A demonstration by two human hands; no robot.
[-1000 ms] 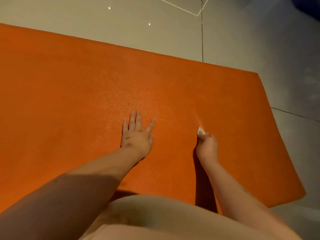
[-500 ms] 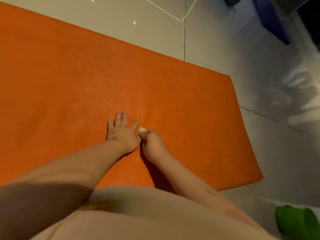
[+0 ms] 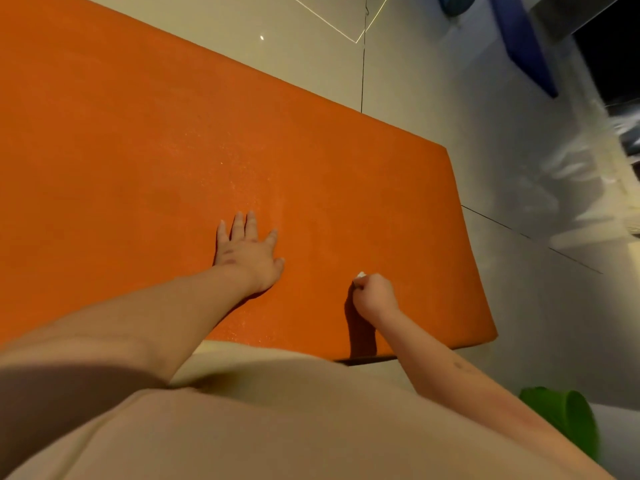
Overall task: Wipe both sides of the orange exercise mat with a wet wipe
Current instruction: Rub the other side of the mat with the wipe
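Note:
The orange exercise mat (image 3: 145, 161) lies flat on the pale tiled floor and fills most of the view, its right end near the frame's right third. My left hand (image 3: 247, 252) presses flat on the mat with fingers spread. To its right, my right hand (image 3: 373, 294) is curled round a small white wet wipe (image 3: 360, 275), of which only a corner shows past the fingers, held down against the mat near its front right corner.
Glossy grey floor tiles (image 3: 519, 174) surround the mat. A green object (image 3: 568, 417) sits at the lower right by my arm. A blue object (image 3: 523, 39) and a dark opening lie at the upper right. My knees fill the bottom of the view.
My right hand with the wipe slid left until it met my left hand, then back to the right across the mat. My left hand stayed pressed in place.

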